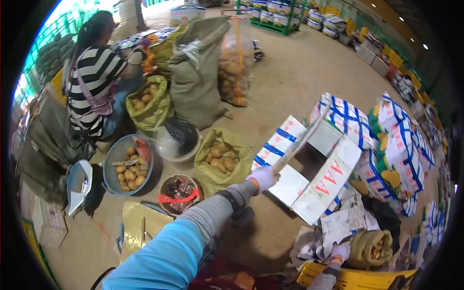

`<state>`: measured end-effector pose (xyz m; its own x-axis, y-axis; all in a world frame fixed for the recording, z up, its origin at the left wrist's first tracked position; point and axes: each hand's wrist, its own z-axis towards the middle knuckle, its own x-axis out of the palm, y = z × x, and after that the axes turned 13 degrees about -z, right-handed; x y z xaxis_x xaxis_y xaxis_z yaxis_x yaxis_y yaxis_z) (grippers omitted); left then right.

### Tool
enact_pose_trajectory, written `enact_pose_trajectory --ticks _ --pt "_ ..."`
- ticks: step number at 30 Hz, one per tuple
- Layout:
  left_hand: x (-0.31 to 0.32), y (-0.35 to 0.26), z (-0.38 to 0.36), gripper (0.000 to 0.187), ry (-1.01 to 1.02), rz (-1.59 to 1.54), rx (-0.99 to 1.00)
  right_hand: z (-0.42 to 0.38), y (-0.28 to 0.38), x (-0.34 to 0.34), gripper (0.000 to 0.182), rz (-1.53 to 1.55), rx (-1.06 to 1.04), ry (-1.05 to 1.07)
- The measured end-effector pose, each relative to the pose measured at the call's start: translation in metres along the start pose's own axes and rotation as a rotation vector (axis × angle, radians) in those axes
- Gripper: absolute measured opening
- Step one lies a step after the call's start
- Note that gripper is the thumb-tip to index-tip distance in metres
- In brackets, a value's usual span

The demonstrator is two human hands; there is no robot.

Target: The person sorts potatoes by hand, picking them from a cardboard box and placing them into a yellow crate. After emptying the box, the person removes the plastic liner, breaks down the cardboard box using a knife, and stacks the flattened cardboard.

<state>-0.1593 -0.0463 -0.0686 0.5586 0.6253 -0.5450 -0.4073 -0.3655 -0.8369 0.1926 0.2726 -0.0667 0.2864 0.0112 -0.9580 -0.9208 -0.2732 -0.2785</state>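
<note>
My left hand (263,179), in a pale glove, is closed on the flap edge of an open white carton (316,200) with blue tape and red "AAA" lettering. The carton stands tilted on the floor, its dark inside partly visible. At the lower right, my gloved right hand (340,251) has its fingers curled at the edge of crumpled paper sheets (337,226). Right beside that hand sits a green woven sack (367,249) of potatoes. Exactly what its fingertips grip is hard to see.
Taped white cartons (396,154) are stacked at right, above a yellow crate (357,278). Left stand an open potato sack (220,159), a blue basin (111,157) of potatoes and a small bucket (176,193). A person in a striped top (96,72) sits by a tall sack (198,72).
</note>
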Motion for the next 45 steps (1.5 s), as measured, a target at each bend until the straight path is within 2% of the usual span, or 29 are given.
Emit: enact_pose_trajectory --ticks 1,3,5,7,9,11,12,15,17,19,20,21,22,23,24,25,26,27,28,29,30,32,34,35,37,39,42,44,45 --pt "-0.002 -0.006 -0.003 0.042 -0.007 -0.083 -0.107 0.020 0.010 0.004 0.064 0.155 -0.046 -0.134" --pt "-0.004 -0.004 -0.009 0.037 0.023 -0.081 -0.130 0.034 0.060 -0.005 0.056 0.422 -0.396 -0.416" --pt "0.006 0.016 -0.011 0.037 0.052 -0.112 -0.201 -0.013 0.130 -0.075 0.051 0.407 -0.600 -0.385" --pt "0.000 0.012 -0.022 0.043 0.053 -0.132 -0.153 -0.020 0.195 -0.076 0.050 0.493 -0.723 -0.367" --pt "0.013 0.034 -0.016 0.054 0.104 -0.092 -0.154 -0.024 0.249 -0.057 0.058 0.391 -1.008 -0.500" --pt "0.018 0.046 -0.014 0.057 0.132 -0.061 -0.191 -0.037 0.276 -0.043 0.068 0.131 -0.946 -0.392" --pt "0.005 0.025 -0.023 0.049 0.066 0.001 -0.058 -0.043 0.281 -0.039 0.072 -0.002 -0.905 -0.333" --pt "-0.003 0.021 -0.020 0.049 0.080 -0.038 -0.120 -0.033 0.254 -0.041 0.082 -0.339 -0.981 -0.472" --pt "0.013 0.033 -0.011 0.053 0.080 -0.084 -0.230 -0.046 0.222 -0.073 0.079 -0.282 -0.905 -0.408" --pt "-0.024 -0.016 -0.022 0.057 0.130 -0.091 -0.253 -0.054 0.169 -0.095 0.077 -0.191 -0.831 -0.421" --pt "-0.017 -0.010 -0.015 0.059 0.158 -0.029 -0.282 -0.058 0.138 -0.106 0.073 -0.084 -0.820 -0.427" --pt "-0.014 -0.010 -0.016 0.051 0.119 -0.012 -0.302 -0.050 0.112 -0.102 0.069 -0.086 -0.736 -0.389" --pt "-0.016 -0.012 -0.013 0.043 0.158 -0.016 -0.342 -0.042 0.084 -0.096 0.070 -0.122 -0.817 -0.535" --pt "-0.015 -0.009 -0.017 0.040 0.107 -0.107 -0.286 -0.032 0.064 -0.087 0.070 -0.214 -0.796 -0.484" --pt "-0.023 -0.014 -0.013 0.040 0.191 -0.066 -0.259 -0.025 0.048 -0.077 0.068 -0.318 -0.700 -0.424" --pt "-0.009 0.015 -0.009 0.039 0.102 -0.145 -0.034 0.017 0.020 -0.010 0.072 -0.336 -0.645 -0.402" --pt "-0.024 0.000 -0.012 0.042 0.276 -0.192 -0.326 0.022 0.018 -0.003 0.072 -0.283 -0.461 -0.036" --pt "-0.027 0.002 -0.021 0.048 0.196 -0.267 -0.109 0.028 0.020 0.003 0.073 -0.280 -0.431 0.150" --pt "-0.020 0.032 -0.018 0.051 0.184 -0.214 0.060 0.036 0.031 0.011 0.065 -0.270 -0.407 0.097" --pt "-0.007 0.054 -0.014 0.054 0.162 -0.165 0.203 0.022 0.062 -0.025 0.050 -0.298 -0.313 0.105" --pt "-0.009 0.041 -0.017 0.053 0.210 -0.209 0.081 0.007 0.082 -0.046 0.038 -0.135 -0.328 -0.025" --pt "-0.031 0.000 -0.025 0.052 0.329 -0.253 -0.169 -0.022 0.131 -0.088 0.042 -0.025 -0.458 -0.380" --pt "-0.034 -0.001 -0.027 0.051 0.330 -0.260 -0.108 -0.007 0.173 -0.074 0.051 0.201 -0.741 -0.580" --pt "-0.034 -0.003 -0.028 0.050 0.323 -0.272 -0.072 0.004 0.194 -0.057 0.056 0.174 -0.765 -0.656" --pt "-0.038 -0.012 -0.029 0.048 0.322 -0.189 -0.151 -0.001 0.216 -0.062 0.059 0.132 -0.735 -0.083" --pt "-0.039 -0.022 -0.031 0.047 0.303 -0.045 -0.156 -0.024 0.203 -0.069 0.054 0.108 -0.786 0.039" --pt "-0.028 -0.002 -0.028 0.048 0.416 0.053 -0.195 -0.066 0.166 -0.062 0.036 0.337 -0.788 -0.180" --pt "-0.022 -0.018 -0.029 0.058 0.473 0.083 -0.251 -0.100 0.142 -0.035 0.028 0.233 -0.851 -0.297" --pt "-0.016 -0.028 -0.031 0.061 0.301 0.015 -0.132 -0.122 0.132 -0.032 0.021 0.180 -0.842 -0.316"
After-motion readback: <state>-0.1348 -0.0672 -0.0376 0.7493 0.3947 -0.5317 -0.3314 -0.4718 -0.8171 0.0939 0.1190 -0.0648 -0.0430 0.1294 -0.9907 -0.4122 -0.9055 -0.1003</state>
